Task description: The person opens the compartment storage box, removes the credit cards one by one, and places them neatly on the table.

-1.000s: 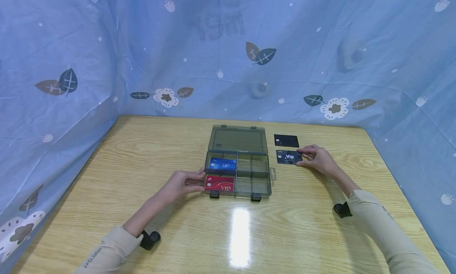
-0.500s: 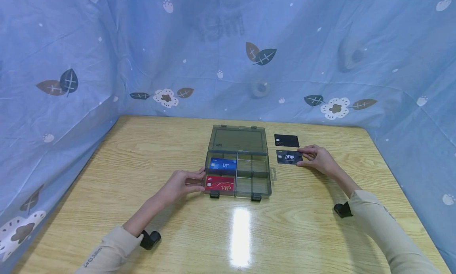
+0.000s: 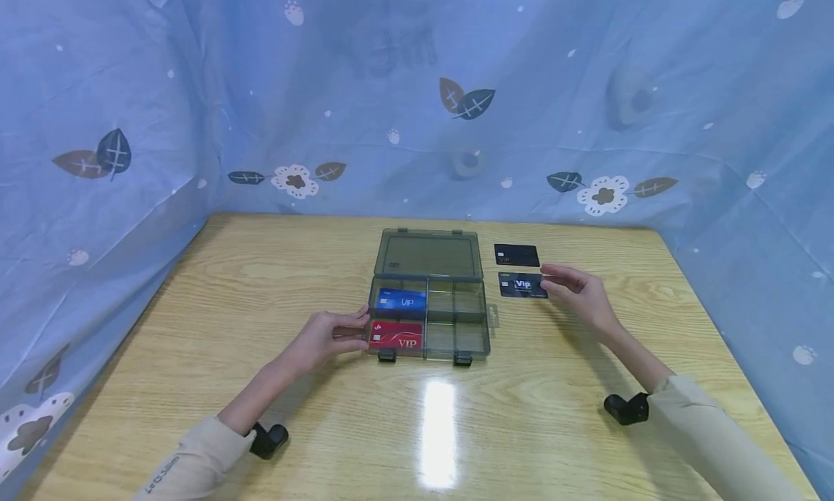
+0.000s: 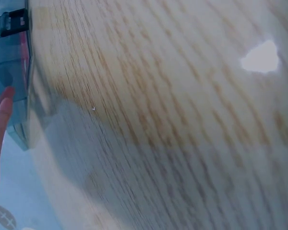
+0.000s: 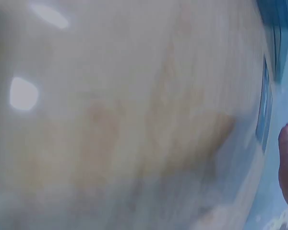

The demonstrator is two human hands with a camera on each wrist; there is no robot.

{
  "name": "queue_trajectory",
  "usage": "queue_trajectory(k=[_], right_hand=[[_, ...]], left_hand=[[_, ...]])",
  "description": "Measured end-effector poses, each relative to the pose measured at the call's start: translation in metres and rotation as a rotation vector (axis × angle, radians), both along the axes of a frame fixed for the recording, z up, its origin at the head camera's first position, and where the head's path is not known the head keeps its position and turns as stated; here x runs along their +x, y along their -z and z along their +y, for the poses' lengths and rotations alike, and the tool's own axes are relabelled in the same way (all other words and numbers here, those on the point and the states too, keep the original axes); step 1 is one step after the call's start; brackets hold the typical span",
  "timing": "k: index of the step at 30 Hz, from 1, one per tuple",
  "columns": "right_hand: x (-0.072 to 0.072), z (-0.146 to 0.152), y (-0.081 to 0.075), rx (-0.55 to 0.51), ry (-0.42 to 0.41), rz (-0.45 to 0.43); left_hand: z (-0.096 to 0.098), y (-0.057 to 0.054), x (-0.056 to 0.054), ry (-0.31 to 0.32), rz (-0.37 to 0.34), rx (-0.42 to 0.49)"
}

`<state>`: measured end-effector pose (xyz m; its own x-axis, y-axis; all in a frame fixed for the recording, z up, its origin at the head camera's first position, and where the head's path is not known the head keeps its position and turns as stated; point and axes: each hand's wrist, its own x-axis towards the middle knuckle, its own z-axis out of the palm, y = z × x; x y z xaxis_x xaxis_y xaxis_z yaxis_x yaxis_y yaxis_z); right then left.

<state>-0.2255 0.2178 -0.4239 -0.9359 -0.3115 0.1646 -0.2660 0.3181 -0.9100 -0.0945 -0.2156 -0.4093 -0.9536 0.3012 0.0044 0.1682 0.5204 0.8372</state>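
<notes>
The clear grey compartment box [image 3: 426, 338] lies on the table with its lid [image 3: 430, 255] folded back. A blue VIP card [image 3: 401, 300] is in its back left compartment and a red VIP card [image 3: 397, 335] in the front left one. My left hand [image 3: 326, 338] touches the box's left side with extended fingers and thumb. To the right of the box, a dark grey Vip card [image 3: 521, 285] lies flat, and behind it a black VIP card [image 3: 517, 255]. My right hand [image 3: 583, 295] is at the grey card's right edge, its fingers loose and holding nothing.
The wooden table [image 3: 521, 414] carries a bright light reflection in front of the box. A blue patterned cloth [image 3: 417, 124] stands behind and at both sides. Black wrist cameras [image 3: 627, 410] hang below the cuffs.
My right hand has eased off the grey Vip card's corners, and the fingers have come slightly up. The head view has shifted a little. The left hand stays at the box.
</notes>
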Motion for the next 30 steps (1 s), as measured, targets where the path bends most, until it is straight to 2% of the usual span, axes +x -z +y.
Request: queue_trajectory(k=[7, 16, 25, 30], right_hand=[[0.025, -0.021, 0.005, -0.018, -0.001, -0.058], [0.058, -0.053, 0.000, -0.062, 0.004, -0.051], [0.077, -0.072, -0.007, -0.181, -0.092, -0.049], [0.080, -0.081, -0.009, -0.186, -0.190, -0.105]], left_hand=[[-0.001, 0.000, 0.001, -0.009, -0.005, -0.002], [-0.002, 0.000, 0.002, 0.007, -0.003, 0.009], [-0.001, 0.001, 0.002, 0.015, 0.011, 0.024], [-0.001, 0.002, 0.001, 0.021, 0.025, 0.020]])
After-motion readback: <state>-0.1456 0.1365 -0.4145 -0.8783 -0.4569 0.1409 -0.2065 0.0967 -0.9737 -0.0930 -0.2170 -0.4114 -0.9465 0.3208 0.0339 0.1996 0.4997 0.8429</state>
